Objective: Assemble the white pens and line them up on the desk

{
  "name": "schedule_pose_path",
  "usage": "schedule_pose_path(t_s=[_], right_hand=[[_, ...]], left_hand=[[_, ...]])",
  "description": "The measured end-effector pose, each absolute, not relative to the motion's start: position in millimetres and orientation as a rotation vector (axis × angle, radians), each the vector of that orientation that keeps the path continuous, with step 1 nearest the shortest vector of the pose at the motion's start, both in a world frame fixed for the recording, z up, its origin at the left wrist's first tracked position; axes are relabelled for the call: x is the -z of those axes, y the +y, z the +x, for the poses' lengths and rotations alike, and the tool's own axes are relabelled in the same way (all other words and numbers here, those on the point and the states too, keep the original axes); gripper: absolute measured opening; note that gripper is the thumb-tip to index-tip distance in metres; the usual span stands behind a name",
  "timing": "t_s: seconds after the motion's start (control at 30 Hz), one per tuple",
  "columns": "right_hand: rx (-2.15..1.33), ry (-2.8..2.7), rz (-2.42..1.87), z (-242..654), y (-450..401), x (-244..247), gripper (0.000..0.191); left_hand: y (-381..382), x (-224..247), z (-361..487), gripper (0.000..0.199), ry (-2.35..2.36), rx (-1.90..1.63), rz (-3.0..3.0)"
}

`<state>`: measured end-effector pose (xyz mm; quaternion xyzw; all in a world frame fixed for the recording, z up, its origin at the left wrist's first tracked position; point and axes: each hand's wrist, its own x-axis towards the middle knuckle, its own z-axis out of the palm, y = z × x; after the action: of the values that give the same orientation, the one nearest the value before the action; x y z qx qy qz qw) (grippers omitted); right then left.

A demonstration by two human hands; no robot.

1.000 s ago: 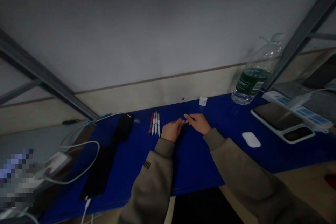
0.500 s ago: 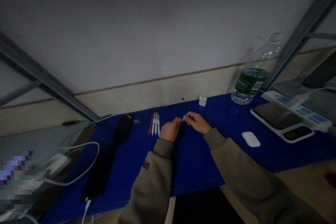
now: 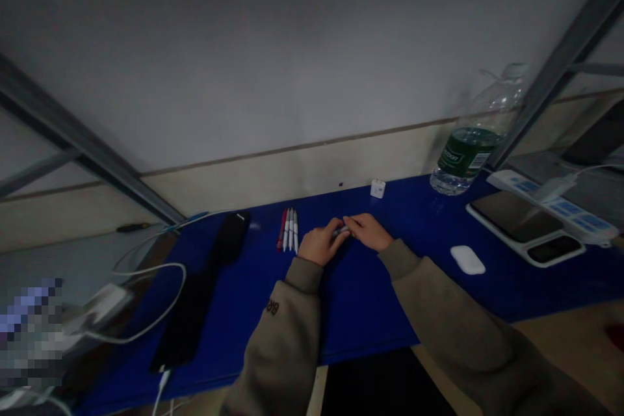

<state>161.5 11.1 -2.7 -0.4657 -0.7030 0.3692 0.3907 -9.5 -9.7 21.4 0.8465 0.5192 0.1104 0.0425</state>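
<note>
My left hand [image 3: 318, 244] is closed around a slim whitish-grey pen [image 3: 340, 231], most of it hidden by the fingers. From the other side, my right hand [image 3: 369, 231] pinches the pen's right end, the fingertips of both hands almost meeting. The pen is held just over the blue tabletop [image 3: 361, 299]. Left of my left hand, several pens lie side by side: a red pen [image 3: 282, 231] and white-and-grey pens [image 3: 291, 231].
Behind my hands stands a white charger plug [image 3: 377, 188]. To the right are a white rounded case [image 3: 467, 260], a scale [image 3: 524, 227], a power strip [image 3: 556, 205] and a large water bottle [image 3: 470, 149]. Dark phone [image 3: 231, 236], black tablet-like slab [image 3: 185, 322] and cable [image 3: 168, 266] lie left.
My left fingers have shifted and opened slightly around the pen, showing more of it. My right hand has moved slightly down, its fingertips now closer to the left hand.
</note>
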Motion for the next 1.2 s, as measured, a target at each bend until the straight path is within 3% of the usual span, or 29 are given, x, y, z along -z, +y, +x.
schedule_pose_path(t_s=[0.1,0.27,0.57,0.83,1.03,1.2], right_hand=[[-0.950,-1.766,-1.225,162.7,10.7,2.4,0.052],[-0.938,-1.797,-1.101,160.7,10.3,1.7,0.038],[-0.858,-1.736,-1.236,160.4,18.2,15.3,0.047],[-0.895,-1.289,-1.357,164.6,22.7,22.8,0.053],[-0.714,-1.356,-1.414,170.6,24.3,18.8,0.056],[-0.613,-1.540,-1.407,169.4,23.7,18.0,0.046]], left_hand=[[-10.3,-20.5,-8.0,0.044,1.565,-0.341,2.613],[-6.7,-15.4,-7.8,0.047,1.687,-0.269,2.574],[-8.8,-17.8,-5.3,0.040,1.486,-0.359,2.600],[-5.5,-17.9,-6.0,0.034,1.400,-0.579,2.679],[-1.1,-12.3,-6.0,0.029,1.463,-0.409,2.717],[-0.8,-6.5,-7.2,0.028,1.725,-0.323,2.717]])
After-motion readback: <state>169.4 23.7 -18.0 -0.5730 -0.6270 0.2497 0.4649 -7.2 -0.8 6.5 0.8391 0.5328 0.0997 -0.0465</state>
